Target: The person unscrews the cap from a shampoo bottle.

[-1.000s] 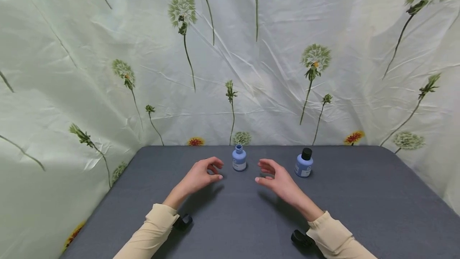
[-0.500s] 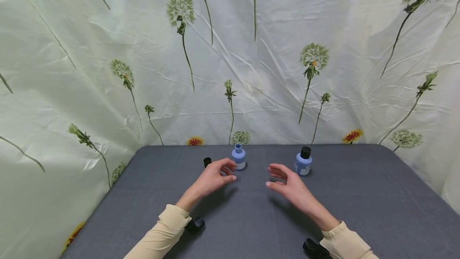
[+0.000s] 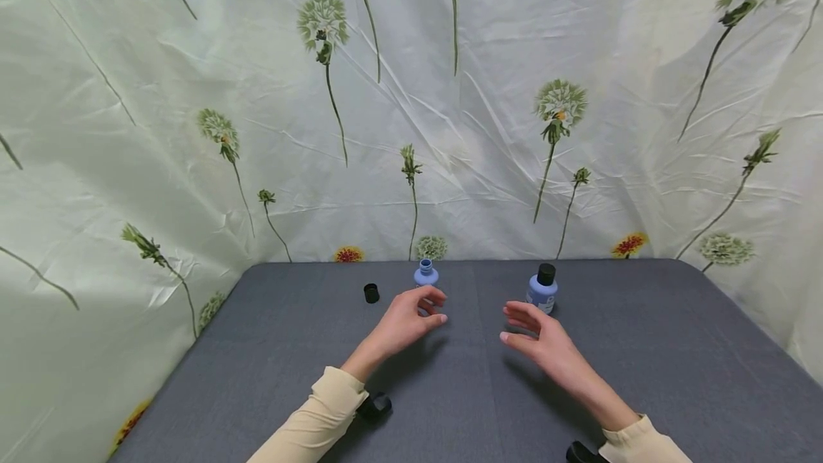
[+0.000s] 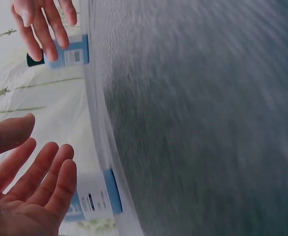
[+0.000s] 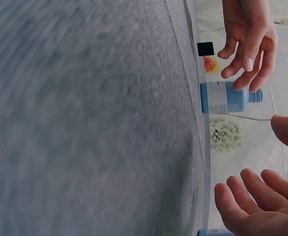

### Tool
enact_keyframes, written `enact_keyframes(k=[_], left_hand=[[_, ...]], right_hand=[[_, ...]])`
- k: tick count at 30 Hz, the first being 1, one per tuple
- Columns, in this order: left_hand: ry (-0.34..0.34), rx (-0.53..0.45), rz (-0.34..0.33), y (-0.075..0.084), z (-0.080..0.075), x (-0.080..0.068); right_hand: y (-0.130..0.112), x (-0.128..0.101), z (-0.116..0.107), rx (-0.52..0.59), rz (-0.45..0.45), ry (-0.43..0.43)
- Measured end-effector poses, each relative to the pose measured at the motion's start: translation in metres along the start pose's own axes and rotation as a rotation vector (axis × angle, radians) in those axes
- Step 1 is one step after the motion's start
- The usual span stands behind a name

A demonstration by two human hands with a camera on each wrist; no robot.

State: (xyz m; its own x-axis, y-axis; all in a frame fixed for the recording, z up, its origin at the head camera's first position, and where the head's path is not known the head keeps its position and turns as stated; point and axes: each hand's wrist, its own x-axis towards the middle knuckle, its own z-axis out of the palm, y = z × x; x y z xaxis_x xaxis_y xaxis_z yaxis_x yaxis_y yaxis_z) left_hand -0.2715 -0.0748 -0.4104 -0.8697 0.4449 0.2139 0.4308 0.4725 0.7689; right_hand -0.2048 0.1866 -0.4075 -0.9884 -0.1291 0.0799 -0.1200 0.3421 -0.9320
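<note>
My left hand (image 3: 411,316) hovers over the table with relaxed, slightly bent fingers and nothing in them. Behind it stands an uncapped blue bottle (image 3: 426,274), its lower part hidden by the hand in the head view; the right wrist view shows its bare threaded neck and the white label of the bottle (image 5: 223,97). My right hand (image 3: 546,341) is also held above the table, fingers loosely bent and holding nothing. Just beyond it a second blue bottle (image 3: 541,294) stands upright with a black cap on. A loose black cap (image 3: 371,293) sits on the table, left of the uncapped bottle.
The dark grey table (image 3: 257,349) ends at a back edge close behind the bottles. A pale curtain (image 3: 386,113) printed with flowers hangs behind and at the sides. Black wrist cameras sit under both cuffs, low over the table.
Both hands have moved right and slightly toward me. The left hand now overlaps the uncapped bottle, and the loose black cap it hid has come into view. Bottles stay put.
</note>
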Motion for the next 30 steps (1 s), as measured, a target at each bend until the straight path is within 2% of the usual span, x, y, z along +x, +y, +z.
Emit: enact_keyframes(k=[15,30], left_hand=[[0.041,-0.048,0.003,0.015,0.023,0.017],[0.032,-0.079,0.020,0.024,0.045,0.036]], right_hand=[[0.010,-0.011,-0.028,-0.091,-0.005,0.054],[0.019,-0.013,-0.048,-0.171,0.007,0.086]])
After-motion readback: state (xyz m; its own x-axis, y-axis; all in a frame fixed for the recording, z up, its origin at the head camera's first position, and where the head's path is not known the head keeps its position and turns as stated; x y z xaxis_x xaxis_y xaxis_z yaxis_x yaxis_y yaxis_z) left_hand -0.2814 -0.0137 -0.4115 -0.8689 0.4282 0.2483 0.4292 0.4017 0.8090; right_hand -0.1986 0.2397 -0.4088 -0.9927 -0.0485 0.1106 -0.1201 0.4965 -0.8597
